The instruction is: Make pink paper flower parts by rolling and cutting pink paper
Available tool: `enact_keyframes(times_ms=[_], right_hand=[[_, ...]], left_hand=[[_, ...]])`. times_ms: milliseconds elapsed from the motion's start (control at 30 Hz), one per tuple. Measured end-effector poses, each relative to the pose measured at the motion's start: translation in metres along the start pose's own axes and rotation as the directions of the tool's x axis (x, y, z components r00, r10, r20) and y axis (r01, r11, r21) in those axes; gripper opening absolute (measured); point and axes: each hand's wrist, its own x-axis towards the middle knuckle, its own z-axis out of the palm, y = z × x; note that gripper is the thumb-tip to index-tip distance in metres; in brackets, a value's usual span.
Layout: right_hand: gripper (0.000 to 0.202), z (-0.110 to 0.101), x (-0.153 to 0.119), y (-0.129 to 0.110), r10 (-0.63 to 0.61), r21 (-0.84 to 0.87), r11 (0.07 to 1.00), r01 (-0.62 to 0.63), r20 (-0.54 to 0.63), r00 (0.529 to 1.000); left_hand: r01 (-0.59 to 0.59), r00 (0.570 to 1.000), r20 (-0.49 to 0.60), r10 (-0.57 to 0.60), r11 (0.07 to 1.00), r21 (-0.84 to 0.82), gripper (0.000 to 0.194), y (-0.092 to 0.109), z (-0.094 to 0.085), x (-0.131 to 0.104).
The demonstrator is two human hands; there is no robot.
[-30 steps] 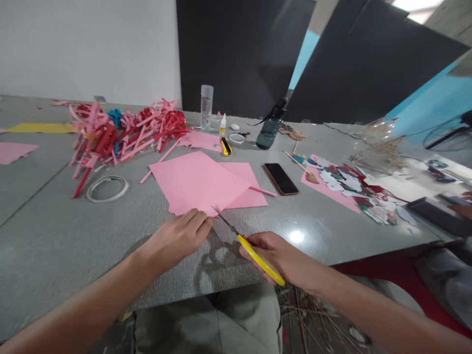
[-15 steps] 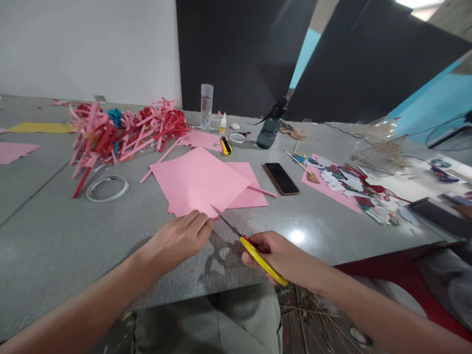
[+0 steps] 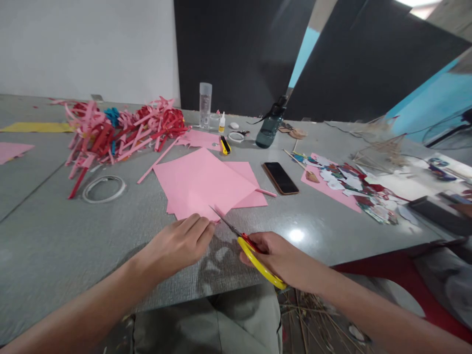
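Observation:
My left hand (image 3: 186, 242) pinches the near corner of a pink paper sheet (image 3: 204, 179), its fingers curled over the edge. The sheet overlaps another pink sheet (image 3: 249, 198) on the grey table. In my right hand (image 3: 271, 253) are scissors (image 3: 260, 263) with yellow and red handles. Their blades reach over the paper's near edge, just right of my left fingers, and the tip lies on top of the sheet. A thin pink rolled strip (image 3: 266, 192) sticks out at the sheet's right corner.
Pink and red paper strips (image 3: 125, 130) pile up at the back left, near a tape roll (image 3: 103, 189). Behind the sheets are a yellow cutter (image 3: 225, 145), glue bottle (image 3: 221, 123) and dark bottle (image 3: 271, 125). A phone (image 3: 280, 178) and paper scraps (image 3: 342, 179) lie right.
The top pink sheet has shifted and turned slightly to the right. My left hand has moved slightly down and right with its corner. The scissors' handles have moved slightly left.

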Motion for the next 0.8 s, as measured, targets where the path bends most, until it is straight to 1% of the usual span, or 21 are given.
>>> enact_keyframes(times_ms=[67,200,367,433,500,633,800], right_hand=[[0.036,0.0005,0.0022,0.0037,-0.007,0.055,0.998,0.006,0.019,1.0],[0.037,0.0021,0.0054,0.0067,-0.014,0.113,0.994,0.012,0.017,1.0],[0.039,0.0021,0.0042,0.0037,0.056,0.078,0.995,-0.055,-0.001,0.998],[0.039,0.0016,0.0037,0.0032,0.06,0.067,0.996,-0.06,-0.001,0.998],[0.038,0.0011,0.0039,0.0033,0.037,0.03,0.999,-0.037,-0.015,0.999],[0.035,0.0006,0.0046,0.0032,-0.015,-0.116,0.993,0.005,-0.084,0.996],[0.032,0.0006,0.0019,-0.0007,-0.046,-0.232,0.972,0.022,-0.096,0.994]], left_hand=[[0.008,1.0,-0.001,-0.008,1.0,-0.021,0.02,0.0002,0.0012,-0.0008],[0.003,1.0,0.023,-0.002,1.0,-0.018,0.022,0.0008,0.0019,-0.002],[-0.024,1.0,0.011,0.024,0.999,0.023,0.021,0.0015,0.0012,-0.0024],[-0.02,1.0,0.011,0.02,1.0,0.023,0.019,0.0019,0.0014,-0.0022],[-0.018,1.0,0.008,0.018,1.0,0.023,0.019,0.0023,0.0016,-0.0016],[-0.01,1.0,0.005,0.01,1.0,0.029,0.017,0.0028,0.0011,-0.0002],[-0.024,1.0,-0.003,0.024,0.999,0.026,0.014,0.002,0.0009,-0.0005]])
